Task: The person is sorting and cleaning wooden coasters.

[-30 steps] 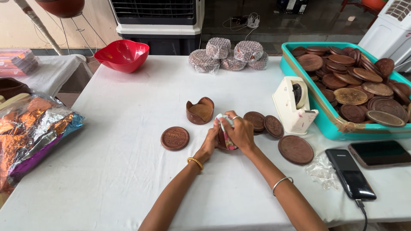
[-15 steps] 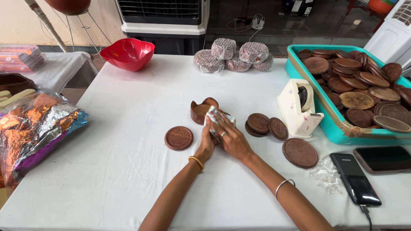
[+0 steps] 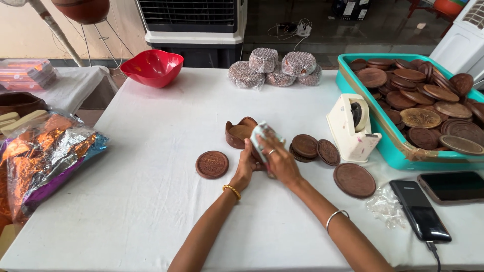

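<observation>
Both hands meet at the middle of the white table (image 3: 151, 201). My left hand (image 3: 245, 166) grips a stack of brown round coasters from the left side. My right hand (image 3: 279, 160) presses a sheet of clear bubble wrap (image 3: 260, 133) over that stack. Just behind the hands stands a brown wooden coaster holder (image 3: 237, 132). One carved brown coaster (image 3: 212, 164) lies flat to the left of my left hand. A few more coasters (image 3: 315, 147) lie stacked right of my right hand, and a larger brown disc (image 3: 354, 180) lies nearer the front.
A white tape dispenser (image 3: 351, 128) stands right of centre. A teal tray (image 3: 348, 85) full of brown discs sits at the right. Bubble-wrapped bundles (image 3: 275, 68) and a red bowl (image 3: 152, 67) are at the back. Two phones (image 3: 419, 209) lie front right, shiny foil bags (image 3: 40, 156) at left.
The hands have turned the stack and pulled the bubble wrap further over it, staying in front of the holder. The camera has shifted slightly.
</observation>
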